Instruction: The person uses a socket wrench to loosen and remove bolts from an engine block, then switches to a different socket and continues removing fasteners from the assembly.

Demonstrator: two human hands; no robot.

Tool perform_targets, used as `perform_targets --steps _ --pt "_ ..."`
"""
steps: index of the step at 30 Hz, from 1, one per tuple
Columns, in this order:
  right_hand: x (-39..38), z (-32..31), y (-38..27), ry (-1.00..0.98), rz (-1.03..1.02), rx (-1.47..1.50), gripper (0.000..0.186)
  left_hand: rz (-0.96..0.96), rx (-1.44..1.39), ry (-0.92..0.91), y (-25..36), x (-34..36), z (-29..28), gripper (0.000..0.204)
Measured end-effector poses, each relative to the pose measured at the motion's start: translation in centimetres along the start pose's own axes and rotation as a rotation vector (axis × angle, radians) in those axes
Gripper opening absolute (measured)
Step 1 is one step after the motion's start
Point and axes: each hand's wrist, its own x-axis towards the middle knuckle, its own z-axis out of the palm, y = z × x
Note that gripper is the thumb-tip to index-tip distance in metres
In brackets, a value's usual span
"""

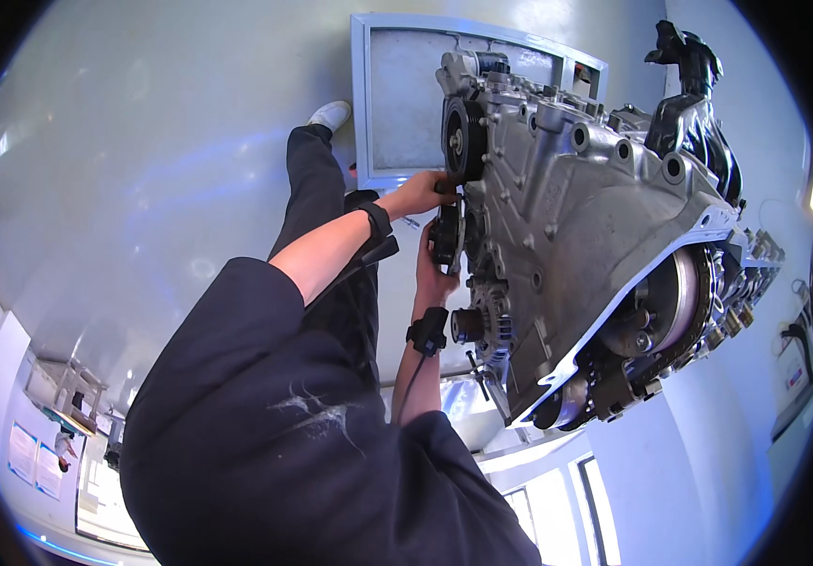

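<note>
A large silver engine block [576, 208] fills the right half of the view, with a black pulley [461, 140] at its upper left and a black manifold [694, 113] at its upper right. My left hand [416, 193] reaches to just below the pulley, fingers curled onto a black round component [446, 231] at the engine's left side. My right hand [435, 269] comes up from below, its fingers wrapped round the same component and partly hidden by it. An alternator [486, 321] sits below both hands on the engine. I wear dark straps on both wrists.
A blue-grey framed metal tray [361, 94] lies behind the engine, near my shoe [329, 115] on the grey floor [161, 141]. A small distant person [65, 448] appears at the lower left by a wooden bench [76, 396]. Walls and windows line the lower right.
</note>
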Motion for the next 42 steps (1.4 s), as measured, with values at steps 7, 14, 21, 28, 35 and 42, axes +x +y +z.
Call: perform_targets --steps 7,14,21,28,35,42 --pt "0.6 -0.2 -0.6 -0.013 -0.007 -0.056 0.041 -0.033 0.263 0.069 0.0 -0.3 0.3 0.023" --pt "-0.3 0.5 -0.3 0.061 -0.008 0.008 0.042 -0.018 0.122 0.019 0.4 -0.7 0.5 0.022" --pt "-0.8 0.9 0.1 0.086 0.038 0.017 0.042 -0.113 0.047 0.029 -0.8 0.0 0.4 0.024" --pt "-0.5 0.8 -0.1 0.111 0.010 0.006 0.042 -0.161 0.163 0.020 -0.3 0.0 0.0 0.026" --pt "0.5 0.4 -0.9 0.066 0.022 -0.049 0.043 -0.021 -0.017 0.083 -1.1 0.0 0.5 0.023" --pt "0.5 0.7 -1.3 0.041 0.062 -0.036 0.044 -0.150 0.148 0.122 0.2 -0.4 1.0 0.023"
